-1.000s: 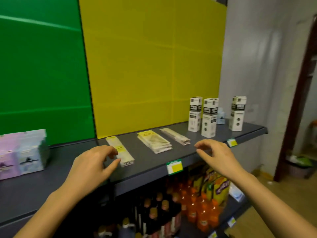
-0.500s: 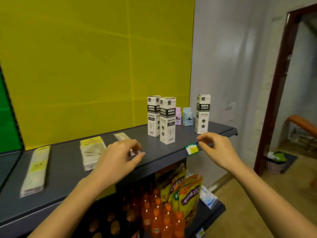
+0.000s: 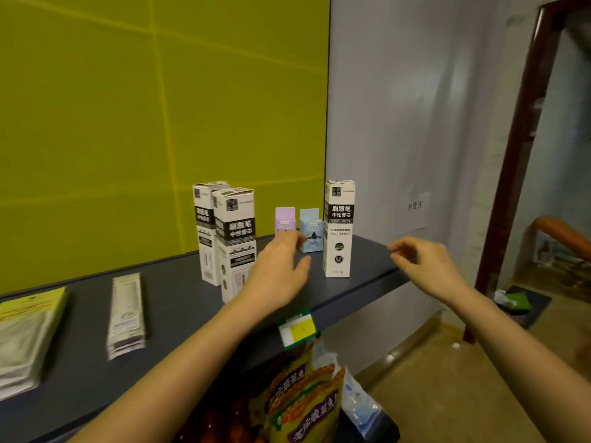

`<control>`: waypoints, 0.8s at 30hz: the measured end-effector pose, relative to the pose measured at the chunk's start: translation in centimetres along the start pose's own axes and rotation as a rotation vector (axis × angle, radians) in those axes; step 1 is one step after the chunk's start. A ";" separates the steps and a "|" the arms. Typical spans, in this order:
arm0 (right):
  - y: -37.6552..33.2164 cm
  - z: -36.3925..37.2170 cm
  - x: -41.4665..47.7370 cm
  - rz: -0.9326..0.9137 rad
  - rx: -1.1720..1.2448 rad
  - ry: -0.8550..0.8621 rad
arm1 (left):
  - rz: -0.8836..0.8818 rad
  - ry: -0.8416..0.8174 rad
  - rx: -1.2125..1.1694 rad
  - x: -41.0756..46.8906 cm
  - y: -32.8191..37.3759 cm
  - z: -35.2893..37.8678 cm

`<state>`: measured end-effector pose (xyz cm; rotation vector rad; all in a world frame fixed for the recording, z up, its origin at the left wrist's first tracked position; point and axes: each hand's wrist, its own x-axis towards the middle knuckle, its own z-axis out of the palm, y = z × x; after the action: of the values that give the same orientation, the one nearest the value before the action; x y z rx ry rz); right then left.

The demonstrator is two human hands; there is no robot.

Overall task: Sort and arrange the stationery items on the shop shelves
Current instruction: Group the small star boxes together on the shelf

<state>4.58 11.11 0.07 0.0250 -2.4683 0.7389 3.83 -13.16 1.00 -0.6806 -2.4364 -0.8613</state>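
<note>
White tall boxes stand on the grey shelf. My left hand is between them, near the small pink box and blue box, fingers loose, holding nothing. My right hand is empty too. I might knock a tall box over with my wrist.

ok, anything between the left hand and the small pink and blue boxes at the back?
Nothing visible. The left hand reaches through the gap between the paired refill boxes on its left and the single refill box on its right; its fingertips overlap the base of the pink box, next to the blue box. Contact unclear.
</note>
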 end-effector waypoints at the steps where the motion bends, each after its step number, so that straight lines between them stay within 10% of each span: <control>1: 0.5 0.2 1.2 0.005 0.017 -0.013 | -0.034 0.009 -0.004 1.2 0.1 0.5; 17: 5.0 7.7 17.3 -0.137 0.345 -0.494 | -0.549 0.248 -0.231 14.4 -4.4 6.4; 24: 4.1 11.8 20.2 -0.163 0.488 -0.631 | -0.773 0.106 -0.363 17.2 -6.6 7.0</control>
<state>-19.16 11.32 0.28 0.7319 -2.7268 1.4079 -15.06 -7.88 2.94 0.2434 -2.4645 -1.6022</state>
